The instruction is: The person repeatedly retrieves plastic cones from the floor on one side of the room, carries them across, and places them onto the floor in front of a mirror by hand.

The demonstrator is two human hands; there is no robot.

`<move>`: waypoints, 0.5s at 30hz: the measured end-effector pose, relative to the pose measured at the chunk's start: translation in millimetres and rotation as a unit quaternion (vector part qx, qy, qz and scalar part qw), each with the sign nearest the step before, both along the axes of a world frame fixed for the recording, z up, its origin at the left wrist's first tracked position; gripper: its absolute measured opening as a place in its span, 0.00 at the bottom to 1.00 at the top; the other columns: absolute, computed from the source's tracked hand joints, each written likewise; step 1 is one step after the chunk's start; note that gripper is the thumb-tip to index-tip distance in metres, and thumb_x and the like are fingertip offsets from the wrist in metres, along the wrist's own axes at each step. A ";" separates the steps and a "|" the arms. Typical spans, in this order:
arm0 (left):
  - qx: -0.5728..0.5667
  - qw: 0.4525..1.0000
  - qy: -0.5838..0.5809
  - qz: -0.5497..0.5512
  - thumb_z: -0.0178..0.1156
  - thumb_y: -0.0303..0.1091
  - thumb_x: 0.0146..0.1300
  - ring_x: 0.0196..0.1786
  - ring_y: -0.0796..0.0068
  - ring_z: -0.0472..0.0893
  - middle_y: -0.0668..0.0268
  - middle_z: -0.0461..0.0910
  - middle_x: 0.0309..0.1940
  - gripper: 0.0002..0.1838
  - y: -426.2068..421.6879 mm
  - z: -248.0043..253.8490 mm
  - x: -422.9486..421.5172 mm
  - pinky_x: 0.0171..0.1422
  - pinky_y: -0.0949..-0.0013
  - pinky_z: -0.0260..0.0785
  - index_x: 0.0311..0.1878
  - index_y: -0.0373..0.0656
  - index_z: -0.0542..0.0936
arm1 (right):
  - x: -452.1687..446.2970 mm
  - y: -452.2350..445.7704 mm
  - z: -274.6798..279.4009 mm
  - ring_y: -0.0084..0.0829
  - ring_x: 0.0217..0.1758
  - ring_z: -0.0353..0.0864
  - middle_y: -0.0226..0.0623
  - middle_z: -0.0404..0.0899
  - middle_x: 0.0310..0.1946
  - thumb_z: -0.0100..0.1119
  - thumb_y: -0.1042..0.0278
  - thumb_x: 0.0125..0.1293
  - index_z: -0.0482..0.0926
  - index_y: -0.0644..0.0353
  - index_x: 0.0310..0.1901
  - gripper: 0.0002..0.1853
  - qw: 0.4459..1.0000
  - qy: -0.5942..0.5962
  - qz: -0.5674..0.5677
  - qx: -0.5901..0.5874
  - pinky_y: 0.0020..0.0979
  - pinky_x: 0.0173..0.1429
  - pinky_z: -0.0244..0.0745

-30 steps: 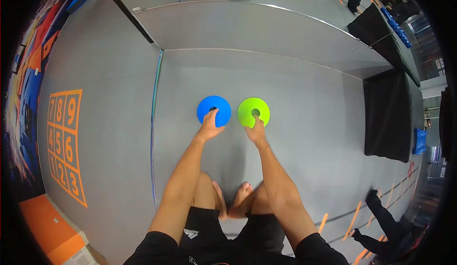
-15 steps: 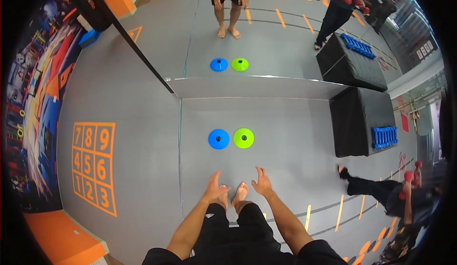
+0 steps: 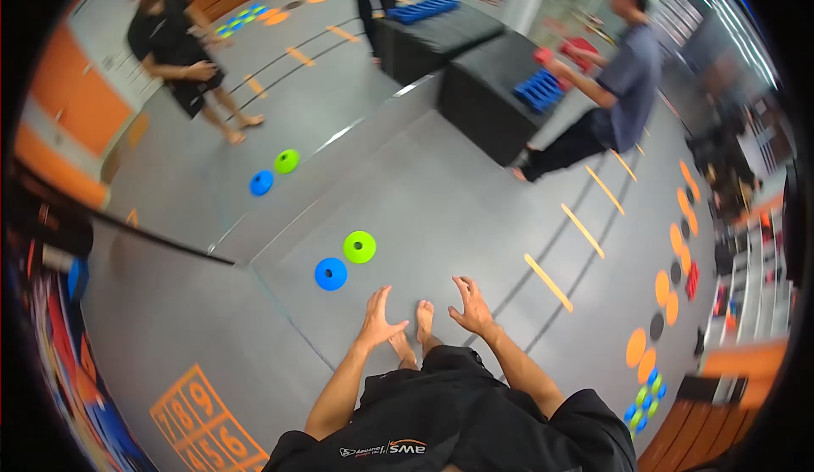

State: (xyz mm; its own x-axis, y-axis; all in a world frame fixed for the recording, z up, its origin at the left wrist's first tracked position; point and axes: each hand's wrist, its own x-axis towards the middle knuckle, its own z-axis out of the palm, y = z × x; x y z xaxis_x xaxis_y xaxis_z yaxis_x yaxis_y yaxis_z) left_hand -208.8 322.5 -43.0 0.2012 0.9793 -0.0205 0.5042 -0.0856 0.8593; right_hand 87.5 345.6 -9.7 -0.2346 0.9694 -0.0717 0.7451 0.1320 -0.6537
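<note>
Open floor (image 3: 424,218) between hands (image 3: 378,324) and discs (image 3: 359,258)

The left cone (image 3: 324,281) and right cone (image 3: 367,256) lie before the mirror (image 3: 309,120).

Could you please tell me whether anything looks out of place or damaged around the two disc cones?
Nothing stands out: the blue, round, plastic-looking disc cone and the matching lime-green cone sit flat and slightly apart on the grey floor, centre holes facing up, with no visible damage.

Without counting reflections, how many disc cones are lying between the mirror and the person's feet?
2: beyond the left hand, the blue cone and, at its upper right, the green cone; none seems hidden.
</note>
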 end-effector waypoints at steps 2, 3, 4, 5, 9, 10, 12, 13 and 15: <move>0.015 0.998 0.011 -0.064 0.79 0.41 0.48 0.78 0.44 0.59 0.47 0.60 0.76 0.56 11.8 6.7 21.4 0.81 0.47 0.55 0.78 0.41 0.58 | 22.2 -26.6 16.8 0.54 0.70 0.69 0.51 0.62 0.70 0.71 0.68 0.56 0.61 0.55 0.75 0.45 0.998 -0.001 -0.063 0.013 0.48 0.70 0.72; 0.023 0.995 0.016 -0.097 0.79 0.40 0.48 0.78 0.44 0.59 0.47 0.60 0.76 0.56 14.5 8.9 33.7 0.81 0.47 0.55 0.78 0.41 0.58 | 34.1 -42.1 22.6 0.55 0.69 0.69 0.52 0.62 0.70 0.71 0.68 0.56 0.62 0.55 0.75 0.44 0.995 -0.005 -0.098 0.029 0.49 0.69 0.72; 0.020 0.991 0.012 -0.129 0.79 0.41 0.48 0.78 0.44 0.59 0.48 0.60 0.76 0.56 17.7 10.9 47.0 0.81 0.47 0.55 0.78 0.41 0.59 | 47.0 -56.8 28.1 0.55 0.69 0.69 0.52 0.62 0.69 0.71 0.68 0.56 0.62 0.55 0.75 0.44 0.990 -0.011 -0.133 0.045 0.49 0.69 0.72; 0.019 0.987 0.008 -0.162 0.79 0.41 0.49 0.78 0.45 0.59 0.48 0.60 0.76 0.55 20.1 13.2 62.2 0.81 0.47 0.55 0.78 0.41 0.59 | 60.0 -74.0 34.0 0.55 0.68 0.70 0.52 0.62 0.69 0.71 0.68 0.56 0.63 0.55 0.75 0.44 0.984 -0.019 -0.169 0.061 0.49 0.69 0.73; 0.017 0.956 0.009 -0.293 0.79 0.42 0.49 0.78 0.46 0.59 0.49 0.60 0.76 0.55 17.7 22.5 136.0 0.81 0.48 0.55 0.78 0.42 0.59 | 108.8 -149.9 58.4 0.55 0.65 0.72 0.51 0.63 0.69 0.70 0.70 0.55 0.63 0.53 0.74 0.44 0.941 -0.015 -0.325 0.089 0.49 0.67 0.74; 0.023 0.944 0.010 -0.328 0.78 0.42 0.49 0.78 0.46 0.59 0.49 0.59 0.77 0.55 13.7 26.6 155.7 0.81 0.48 0.56 0.78 0.42 0.59 | 120.8 -170.4 60.7 0.55 0.65 0.72 0.50 0.62 0.69 0.71 0.70 0.55 0.63 0.53 0.74 0.44 0.929 -0.010 -0.354 0.110 0.49 0.66 0.74; 0.034 0.920 0.009 -0.390 0.78 0.43 0.49 0.78 0.46 0.59 0.50 0.59 0.77 0.55 3.5 39.8 194.0 0.81 0.48 0.56 0.78 0.43 0.59 | 136.0 -211.5 67.4 0.55 0.65 0.72 0.50 0.62 0.69 0.71 0.70 0.56 0.63 0.53 0.75 0.44 0.896 -0.015 -0.428 0.115 0.48 0.66 0.74; 0.037 0.908 0.007 -0.418 0.78 0.43 0.49 0.78 0.47 0.59 0.51 0.59 0.77 0.55 -5.9 42.1 214.9 0.81 0.49 0.55 0.79 0.43 0.59 | 146.1 -235.8 67.3 0.55 0.65 0.72 0.49 0.62 0.70 0.71 0.70 0.56 0.63 0.53 0.75 0.43 0.879 -0.019 -0.461 0.118 0.47 0.66 0.74; 0.043 0.882 0.001 -0.469 0.78 0.43 0.50 0.79 0.49 0.59 0.53 0.59 0.77 0.54 -27.4 46.8 261.2 0.82 0.50 0.55 0.79 0.44 0.59 | 166.2 -284.3 59.7 0.53 0.65 0.72 0.47 0.62 0.70 0.71 0.68 0.56 0.63 0.51 0.75 0.44 0.847 -0.009 -0.518 0.119 0.49 0.65 0.74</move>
State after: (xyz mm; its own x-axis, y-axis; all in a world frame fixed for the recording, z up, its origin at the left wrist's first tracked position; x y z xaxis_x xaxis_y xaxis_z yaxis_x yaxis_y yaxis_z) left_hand 52.3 295.1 3.8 0.9237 0.3806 0.0443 0.1791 -0.5311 0.8282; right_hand 253.7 61.2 50.0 0.7500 0.6419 0.1598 0.5511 -0.4726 -0.6877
